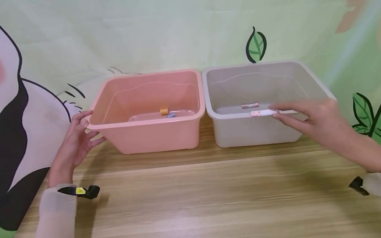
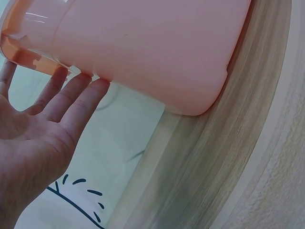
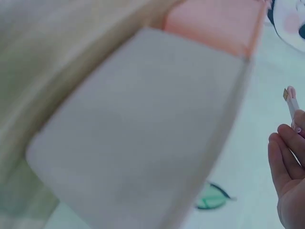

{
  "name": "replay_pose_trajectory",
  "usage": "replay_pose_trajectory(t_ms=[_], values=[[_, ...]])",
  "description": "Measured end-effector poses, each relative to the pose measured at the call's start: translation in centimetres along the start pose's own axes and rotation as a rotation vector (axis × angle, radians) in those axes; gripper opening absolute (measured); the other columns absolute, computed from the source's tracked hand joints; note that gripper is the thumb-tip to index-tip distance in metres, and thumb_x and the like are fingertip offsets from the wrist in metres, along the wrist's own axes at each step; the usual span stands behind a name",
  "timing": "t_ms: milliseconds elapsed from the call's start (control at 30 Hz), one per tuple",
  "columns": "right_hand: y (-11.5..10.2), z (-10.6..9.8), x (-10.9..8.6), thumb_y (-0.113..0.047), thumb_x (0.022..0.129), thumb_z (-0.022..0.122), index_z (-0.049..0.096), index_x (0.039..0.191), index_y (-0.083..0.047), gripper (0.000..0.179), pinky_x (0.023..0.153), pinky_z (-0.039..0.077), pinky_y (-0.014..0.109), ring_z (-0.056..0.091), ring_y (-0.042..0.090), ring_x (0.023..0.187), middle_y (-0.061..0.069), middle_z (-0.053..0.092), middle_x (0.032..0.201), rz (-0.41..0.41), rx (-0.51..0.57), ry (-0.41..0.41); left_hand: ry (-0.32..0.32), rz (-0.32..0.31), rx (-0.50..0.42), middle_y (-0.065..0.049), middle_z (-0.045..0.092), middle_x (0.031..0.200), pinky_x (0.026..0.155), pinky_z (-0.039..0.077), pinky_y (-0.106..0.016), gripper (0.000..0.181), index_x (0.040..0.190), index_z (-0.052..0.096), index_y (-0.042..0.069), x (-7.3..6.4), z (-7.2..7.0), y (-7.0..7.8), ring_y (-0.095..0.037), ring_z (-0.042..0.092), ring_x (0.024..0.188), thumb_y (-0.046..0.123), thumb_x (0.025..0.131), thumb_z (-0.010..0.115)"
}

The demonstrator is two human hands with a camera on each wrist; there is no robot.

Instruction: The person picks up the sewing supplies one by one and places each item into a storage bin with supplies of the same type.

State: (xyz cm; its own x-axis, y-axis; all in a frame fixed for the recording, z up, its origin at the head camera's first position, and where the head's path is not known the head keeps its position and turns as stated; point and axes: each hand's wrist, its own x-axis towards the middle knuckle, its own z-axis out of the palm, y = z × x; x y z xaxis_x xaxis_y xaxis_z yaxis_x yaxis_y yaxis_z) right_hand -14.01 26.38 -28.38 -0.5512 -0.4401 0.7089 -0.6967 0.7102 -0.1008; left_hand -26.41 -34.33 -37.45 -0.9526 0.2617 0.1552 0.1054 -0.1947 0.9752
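Note:
On the left, my left hand [image 1: 74, 143] touches the rim and side of a pink plastic tub [image 1: 155, 137]. In the left wrist view its fingers [image 2: 78, 98] reach the tub's outer wall, the palm turned up. My right hand [image 1: 326, 120] pinches a small white-and-pink strip [image 1: 263, 112] between thumb and fingers, level with the front rim of a grey plastic tub [image 1: 256, 131]. The right wrist view shows a gold-coloured piece at the strip's end [image 3: 291, 98]; its exact kind is unclear. Inside the grey tub lies a similar small pinkish bundle [image 1: 250, 105].
Within the pink tub are a small orange-yellow piece [image 1: 164, 111] and a small blue piece [image 1: 171, 115]. Both tubs stand side by side on a wood-grain table [image 1: 189, 200]. Behind them hangs a green printed cloth [image 1: 171, 32].

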Motion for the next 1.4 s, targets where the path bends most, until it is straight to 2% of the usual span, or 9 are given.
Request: replay_pose_trajectory(t_ms=[133, 233, 333, 467, 567, 833, 1100, 1333, 1400], values=[[1.5, -1.9, 1.9, -0.034, 0.095, 0.073, 0.08, 0.107, -0.013, 0.026, 0.042, 0.029, 0.014, 0.046, -0.002, 0.047, 0.009, 0.078, 0.09, 0.091, -0.027, -0.061, -0.001, -0.002, -0.001, -0.008, 0.035, 0.152, 0.087, 0.06, -0.039, 0.036, 0.144, 0.036, 0.022, 0.0, -0.1, -0.1, -0.02, 0.068, 0.115, 0.023, 0.109, 0.042], [2.8, -3.0, 3.6, -0.012, 0.086, 0.082, 0.079, 0.11, -0.014, 0.024, 0.045, 0.028, 0.014, 0.05, -0.004, 0.053, 0.01, 0.078, 0.094, 0.167, -0.069, -0.125, 0.005, -0.008, 0.001, -0.008, 0.034, 0.153, 0.087, 0.06, -0.039, 0.036, 0.144, 0.036, 0.023, 0.0, -0.1, -0.1, -0.02, 0.067, 0.116, 0.024, 0.109, 0.043], [4.5, -3.6, 5.3, -0.012, 0.088, 0.08, 0.079, 0.112, -0.013, 0.023, 0.056, 0.033, 0.005, 0.07, 0.009, 0.07, 0.01, 0.078, 0.095, 0.208, -0.114, -0.157, 0.01, -0.013, 0.003, -0.007, 0.033, 0.153, 0.087, 0.06, -0.039, 0.037, 0.144, 0.036, 0.023, -0.1, -0.1, -0.1, -0.02, 0.067, 0.116, 0.025, 0.108, 0.043], [6.7, -4.3, 7.8, -0.018, 0.095, 0.074, 0.077, 0.116, -0.011, 0.022, 0.07, 0.035, -0.002, 0.067, -0.009, 0.083, 0.011, 0.078, 0.098, 0.262, -0.127, -0.224, 0.016, -0.015, 0.017, -0.008, 0.032, 0.154, 0.087, 0.06, -0.039, 0.037, 0.145, 0.036, 0.023, -0.2, 0.0, -0.2, -0.021, 0.067, 0.117, 0.025, 0.108, 0.043], [8.2, -4.5, 9.4, -0.022, 0.098, 0.07, 0.076, 0.119, -0.012, 0.024, 0.065, 0.037, 0.003, 0.045, -0.029, 0.077, 0.011, 0.077, 0.101, 0.298, -0.115, -0.278, 0.024, -0.02, 0.024, -0.008, 0.033, 0.154, 0.087, 0.06, -0.039, 0.038, 0.145, 0.036, 0.023, -0.2, 0.0, -0.2, -0.021, 0.067, 0.117, 0.026, 0.108, 0.044], [10.1, -3.6, 12.5, -0.036, 0.102, 0.062, 0.074, 0.123, -0.015, 0.032, 0.053, 0.036, 0.023, 0.05, 0.013, 0.065, 0.007, 0.076, 0.094, 0.338, -0.171, -0.435, 0.035, -0.031, 0.04, -0.007, 0.033, 0.155, 0.087, 0.06, -0.039, 0.039, 0.144, 0.037, 0.025, 0.0, 0.2, -0.1, -0.02, 0.067, 0.117, 0.029, 0.106, 0.047], [11.2, -2.6, 13.5, -0.036, 0.104, 0.057, 0.071, 0.125, -0.012, 0.035, 0.066, 0.042, 0.016, 0.051, -0.009, 0.078, 0.011, 0.075, 0.113, 0.335, -0.163, -0.456, 0.031, -0.035, 0.043, -0.006, 0.032, 0.154, 0.087, 0.06, -0.039, 0.036, 0.143, 0.038, 0.025, 0.1, 0.2, 0.0, -0.02, 0.067, 0.116, 0.027, 0.107, 0.045], [11.3, -2.8, 13.3, -0.035, 0.105, 0.056, 0.069, 0.13, -0.01, 0.037, 0.066, 0.041, 0.013, 0.064, 0.02, 0.094, 0.015, 0.073, 0.118, 0.374, -0.163, -0.463, 0.038, -0.036, 0.051, -0.007, 0.032, 0.155, 0.086, 0.06, -0.039, 0.039, 0.144, 0.037, 0.025, 0.1, 0.1, -0.1, -0.02, 0.067, 0.116, 0.028, 0.106, 0.047], [11.1, -3.0, 13.0, -0.033, 0.104, 0.058, 0.068, 0.13, -0.01, 0.036, 0.065, 0.041, 0.01, 0.064, 0.015, 0.092, 0.015, 0.073, 0.117, 0.378, -0.151, -0.467, 0.041, -0.041, 0.047, -0.007, 0.032, 0.155, 0.086, 0.06, -0.039, 0.039, 0.144, 0.037, 0.025, 0.2, 0.0, 0.0, -0.02, 0.067, 0.116, 0.029, 0.106, 0.048]])
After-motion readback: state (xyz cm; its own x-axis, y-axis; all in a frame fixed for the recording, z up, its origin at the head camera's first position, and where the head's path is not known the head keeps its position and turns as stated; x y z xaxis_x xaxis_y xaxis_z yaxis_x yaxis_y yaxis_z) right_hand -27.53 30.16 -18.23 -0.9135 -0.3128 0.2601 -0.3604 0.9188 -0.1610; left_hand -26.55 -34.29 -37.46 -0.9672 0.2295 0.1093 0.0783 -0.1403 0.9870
